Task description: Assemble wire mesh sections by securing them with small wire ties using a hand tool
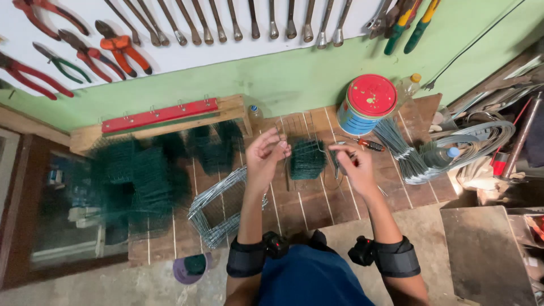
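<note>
Wire [281,148] pinched in left hand [264,157], right hand [350,164] closed on another thin wire (blurry), green mesh piece [306,159] between them near the table's [317,204] back edge; bending step, needs steady grip.

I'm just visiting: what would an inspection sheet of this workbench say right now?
Surface: wooden slat bench, worn, against a green wall.
Job's things: small green mesh piece between the hands; thin wire at the fingers.
Clutter: green mesh stacks, bare wire grid, cut wire bundle, red-lidded tin, screwdriver.
Grips: left hand and right hand both pinch thin wire.
Cables: nothing seen.
Surroundings: pliers and spanners hang on the wall.
</note>
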